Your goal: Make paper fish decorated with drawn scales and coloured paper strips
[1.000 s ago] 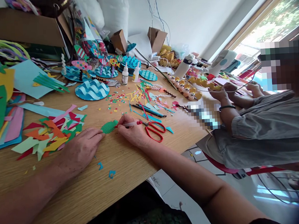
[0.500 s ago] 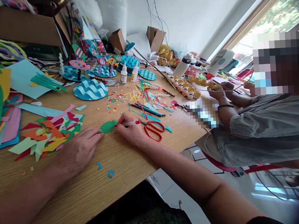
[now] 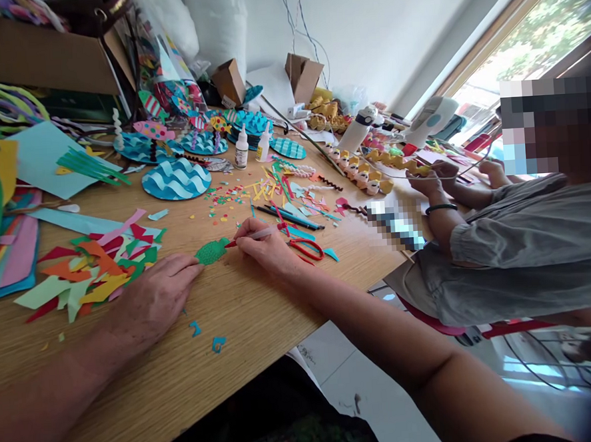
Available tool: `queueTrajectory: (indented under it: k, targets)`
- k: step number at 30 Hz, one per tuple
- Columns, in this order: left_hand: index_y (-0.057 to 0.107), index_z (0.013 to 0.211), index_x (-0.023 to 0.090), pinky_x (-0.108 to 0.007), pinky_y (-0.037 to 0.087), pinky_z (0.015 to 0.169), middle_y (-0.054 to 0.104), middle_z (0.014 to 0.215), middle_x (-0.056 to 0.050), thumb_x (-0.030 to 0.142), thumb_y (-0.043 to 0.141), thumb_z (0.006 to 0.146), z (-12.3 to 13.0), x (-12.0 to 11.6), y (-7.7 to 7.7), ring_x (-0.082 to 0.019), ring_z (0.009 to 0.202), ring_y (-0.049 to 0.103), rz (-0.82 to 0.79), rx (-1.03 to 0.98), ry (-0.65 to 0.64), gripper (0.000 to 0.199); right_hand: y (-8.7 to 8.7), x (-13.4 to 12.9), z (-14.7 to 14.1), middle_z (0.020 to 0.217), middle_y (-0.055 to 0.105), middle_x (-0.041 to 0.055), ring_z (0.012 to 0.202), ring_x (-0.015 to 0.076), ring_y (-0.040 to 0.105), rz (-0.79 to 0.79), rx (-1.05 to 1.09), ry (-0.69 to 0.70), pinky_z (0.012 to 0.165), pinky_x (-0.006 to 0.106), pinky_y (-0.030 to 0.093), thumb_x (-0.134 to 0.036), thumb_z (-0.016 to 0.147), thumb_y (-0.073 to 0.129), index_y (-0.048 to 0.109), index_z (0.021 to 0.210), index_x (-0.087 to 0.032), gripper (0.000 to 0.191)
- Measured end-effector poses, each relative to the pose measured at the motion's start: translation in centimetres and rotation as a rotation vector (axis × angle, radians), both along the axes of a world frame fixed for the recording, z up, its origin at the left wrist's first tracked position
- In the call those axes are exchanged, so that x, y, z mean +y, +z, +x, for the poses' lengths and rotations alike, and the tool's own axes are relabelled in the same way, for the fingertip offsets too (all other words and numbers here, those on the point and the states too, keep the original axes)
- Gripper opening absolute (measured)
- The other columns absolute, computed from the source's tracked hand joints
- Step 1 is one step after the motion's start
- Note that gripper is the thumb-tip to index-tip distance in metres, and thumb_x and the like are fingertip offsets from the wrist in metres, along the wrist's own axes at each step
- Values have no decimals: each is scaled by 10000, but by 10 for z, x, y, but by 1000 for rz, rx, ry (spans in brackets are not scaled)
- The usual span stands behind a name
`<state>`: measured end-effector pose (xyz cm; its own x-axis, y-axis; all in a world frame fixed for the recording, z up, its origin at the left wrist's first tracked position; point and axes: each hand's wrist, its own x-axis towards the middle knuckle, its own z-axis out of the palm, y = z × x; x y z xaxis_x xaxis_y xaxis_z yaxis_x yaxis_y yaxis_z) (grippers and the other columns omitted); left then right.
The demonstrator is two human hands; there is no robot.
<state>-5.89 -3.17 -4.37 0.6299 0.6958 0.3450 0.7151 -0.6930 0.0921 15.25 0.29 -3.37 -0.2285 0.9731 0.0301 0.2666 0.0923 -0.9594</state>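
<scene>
A small green paper cutout (image 3: 212, 253), its surface patterned with fine marks, lies on the wooden table. My left hand (image 3: 162, 289) rests flat beside it, fingers stretched out together and fingertips at the cutout's left edge. In my right hand (image 3: 264, 249) is a marker pen (image 3: 265, 233) with a pale barrel and red tip, pinched between thumb and fingers. Its tip points left, at the cutout's right end. Red-handled scissors (image 3: 307, 249) lie just right of that hand, partly hidden by it.
Colourful paper scraps (image 3: 95, 260) lie by my left hand. Behind are glue bottles (image 3: 241, 149), blue wavy paper discs (image 3: 177, 177) and dark pens (image 3: 295, 217). Blue bits (image 3: 218, 344) lie nearer me. A co-worker (image 3: 516, 234) sits at right, hands holding a yellow piece.
My right hand has shifted slightly and the pen tip has drawn back a little to the right, exposing more of the cutout. More of the scissors is covered. My left hand stays put.
</scene>
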Motion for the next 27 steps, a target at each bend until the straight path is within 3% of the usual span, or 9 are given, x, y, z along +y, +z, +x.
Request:
queueTrajectory:
  k: [10, 27]
  targets:
    - [647, 990, 163, -387, 480, 887, 649, 1053, -99, 219, 268, 849, 1, -1, -1, -231, 1012, 579, -61, -3, 41, 407, -12, -3, -2, 598, 477, -55, 534, 81, 421, 168, -85, -33, 482, 200, 312, -212, 697, 481, 494, 705, -194, 24]
    - [649, 990, 107, -383, 493, 852, 646, 1036, -137, 221, 265, 874, 0, -1, -3, -247, 976, 586, 14, -12, -2, 417, -13, -3, -3, 573, 449, -67, 516, 81, 415, 161, -143, -4, 485, 199, 315, -201, 710, 471, 478, 720, -200, 12]
